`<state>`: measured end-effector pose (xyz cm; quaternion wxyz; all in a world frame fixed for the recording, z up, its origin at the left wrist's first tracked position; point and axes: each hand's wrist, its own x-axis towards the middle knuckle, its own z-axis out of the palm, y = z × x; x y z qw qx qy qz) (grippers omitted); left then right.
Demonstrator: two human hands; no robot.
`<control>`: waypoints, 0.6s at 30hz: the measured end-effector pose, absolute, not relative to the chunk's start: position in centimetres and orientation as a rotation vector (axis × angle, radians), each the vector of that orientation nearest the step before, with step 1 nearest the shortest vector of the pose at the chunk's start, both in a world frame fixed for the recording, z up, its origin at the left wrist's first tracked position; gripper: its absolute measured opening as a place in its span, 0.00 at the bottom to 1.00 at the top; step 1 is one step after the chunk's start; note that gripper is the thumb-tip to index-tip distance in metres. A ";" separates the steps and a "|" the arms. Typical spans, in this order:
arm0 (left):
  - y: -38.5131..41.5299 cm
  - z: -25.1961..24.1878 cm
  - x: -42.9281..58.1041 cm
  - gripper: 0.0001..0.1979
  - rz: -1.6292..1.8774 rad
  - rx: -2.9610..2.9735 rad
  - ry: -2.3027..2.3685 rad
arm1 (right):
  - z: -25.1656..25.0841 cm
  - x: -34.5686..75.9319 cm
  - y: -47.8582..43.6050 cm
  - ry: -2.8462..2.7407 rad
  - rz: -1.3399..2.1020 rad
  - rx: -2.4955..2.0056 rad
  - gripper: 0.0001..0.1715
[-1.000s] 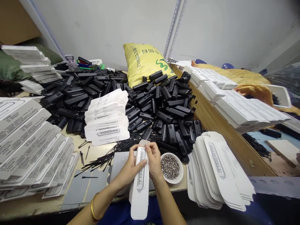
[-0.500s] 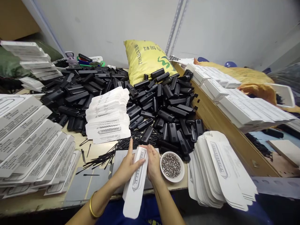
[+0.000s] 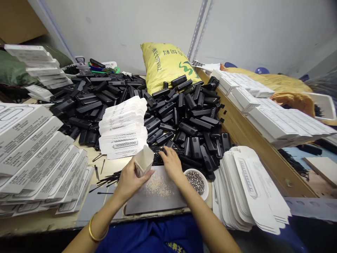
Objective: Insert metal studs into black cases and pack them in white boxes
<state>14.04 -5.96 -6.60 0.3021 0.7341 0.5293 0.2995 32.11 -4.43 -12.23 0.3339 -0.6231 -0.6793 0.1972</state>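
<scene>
Open carton [image 3: 144, 160], clamped in the fingers of the left hand [image 3: 131, 181], mouth upward, apparently to leave its inside accessible. Right hand [image 3: 172, 163]: fingers bent over thin black sticks [image 3: 157, 159]; whether they grip any cannot be told. Beyond these fingers, black cases [image 3: 189, 129] crowd the desk [image 3: 113, 166]; rightward, a bowl [image 3: 206, 189] limits sideways room.

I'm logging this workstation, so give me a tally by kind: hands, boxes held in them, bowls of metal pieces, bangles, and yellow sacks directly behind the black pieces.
Hands, left hand and right hand: 2
Held white box: 1
Bowl of metal pieces: 1
Gold bangle: 1
Yellow sack: 1
Total: 6
</scene>
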 end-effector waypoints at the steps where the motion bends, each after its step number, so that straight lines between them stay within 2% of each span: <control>1: -5.3 -6.4 13.8 0.30 0.675 1.939 1.509 | -12.3 33.0 -3.3 -1.889 0.441 -1.654 0.19; 5: -4.3 -6.6 13.2 0.27 0.365 2.033 1.590 | -12.1 35.9 -0.4 -2.016 0.389 -1.599 0.17; 9: -4.3 -7.2 13.4 0.28 0.184 2.123 1.684 | -9.8 36.6 -1.4 -1.501 0.415 -1.513 0.27; 11: -4.1 -7.4 14.0 0.28 0.224 2.168 1.631 | -8.5 35.9 -2.5 -1.220 0.519 -1.335 0.29; 14: -3.7 -7.4 14.9 0.27 0.455 2.171 1.463 | -7.7 34.4 -3.5 -1.361 0.703 -1.190 0.23; 16: -3.5 -7.4 15.0 0.25 0.581 2.127 1.429 | -8.1 34.1 -3.3 -1.574 0.748 -1.261 0.15; 18: -3.5 -7.4 14.8 0.25 0.680 2.060 1.471 | -9.3 34.4 -2.6 -1.671 0.710 -1.476 0.14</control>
